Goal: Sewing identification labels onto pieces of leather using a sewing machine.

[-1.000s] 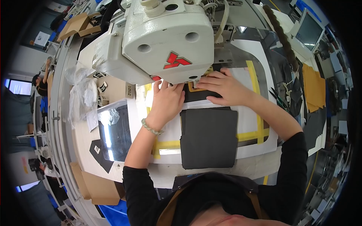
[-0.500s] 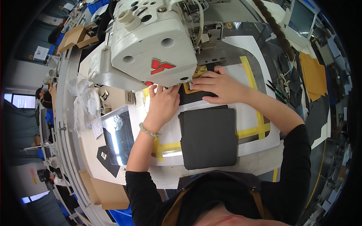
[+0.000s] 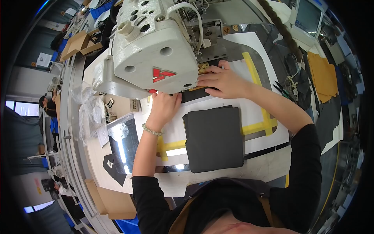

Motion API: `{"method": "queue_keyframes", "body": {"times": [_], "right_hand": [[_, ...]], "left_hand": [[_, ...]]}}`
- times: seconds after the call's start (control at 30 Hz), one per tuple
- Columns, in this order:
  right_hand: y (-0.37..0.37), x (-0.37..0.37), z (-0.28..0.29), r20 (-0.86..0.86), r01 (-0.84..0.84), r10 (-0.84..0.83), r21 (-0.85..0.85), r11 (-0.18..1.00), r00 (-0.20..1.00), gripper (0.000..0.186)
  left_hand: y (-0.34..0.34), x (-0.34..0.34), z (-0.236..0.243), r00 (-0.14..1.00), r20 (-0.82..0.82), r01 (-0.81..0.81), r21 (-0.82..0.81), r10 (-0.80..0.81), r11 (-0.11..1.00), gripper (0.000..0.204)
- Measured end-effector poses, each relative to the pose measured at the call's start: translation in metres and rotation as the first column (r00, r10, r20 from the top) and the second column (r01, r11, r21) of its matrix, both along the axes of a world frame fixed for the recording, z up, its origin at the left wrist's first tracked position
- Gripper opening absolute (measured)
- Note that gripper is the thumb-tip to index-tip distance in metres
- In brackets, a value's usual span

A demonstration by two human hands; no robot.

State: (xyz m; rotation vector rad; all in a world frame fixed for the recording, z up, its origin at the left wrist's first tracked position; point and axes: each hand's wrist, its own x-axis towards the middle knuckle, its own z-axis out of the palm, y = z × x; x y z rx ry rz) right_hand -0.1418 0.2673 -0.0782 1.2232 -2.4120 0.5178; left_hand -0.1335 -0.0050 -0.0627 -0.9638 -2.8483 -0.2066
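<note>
My right hand (image 3: 221,82) lies with fingers spread on a dark piece (image 3: 193,94) and a yellow template (image 3: 203,69) beside the white sewing machine head (image 3: 156,52). My left hand (image 3: 164,105), fingers apart and lying flat, presses near the same piece; its fingertips are partly hidden under the machine head. The work rests on a white sheet (image 3: 263,62) and a clear plate edged with yellow tape (image 3: 254,70). A stack of black sheets (image 3: 213,138) lies on it, nearer my body.
A crumpled plastic bag (image 3: 87,113), a clear sheet (image 3: 124,144) and an open cardboard box (image 3: 107,199) are at left. Scissors (image 3: 282,89), orange sheets (image 3: 322,78) and a monitor (image 3: 307,19) are at right. Co-workers (image 3: 50,103) work far left.
The plate, white sheet and black stack have slid slightly away from me, with both my hands moving along. The machine head appears farther left as the view shifts.
</note>
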Motion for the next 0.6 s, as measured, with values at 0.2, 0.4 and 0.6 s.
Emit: {"method": "queue_keyframes", "body": {"times": [0.2, 0.4, 0.6], "right_hand": [[0.003, 0.003, -0.001, 0.032, 0.017, -0.019, 0.050, 0.999, 0.999, 0.028], [0.012, 0.007, 0.001, 0.016, -0.008, 0.007, 0.060, 0.998, 1.000, 0.032], [0.020, 0.008, 0.007, 0.056, -0.109, 0.105, 0.061, 0.992, 0.993, 0.035]], "left_hand": [[0.002, 0.003, 0.004, 0.998, 0.040, -0.048, -0.093, 0.052, 0.995, 0.020], [0.004, 0.005, 0.007, 0.999, 0.017, -0.028, -0.032, 0.029, 0.999, 0.020], [-0.003, 0.004, 0.007, 0.998, 0.053, -0.022, -0.089, 0.027, 0.996, 0.022]]}}
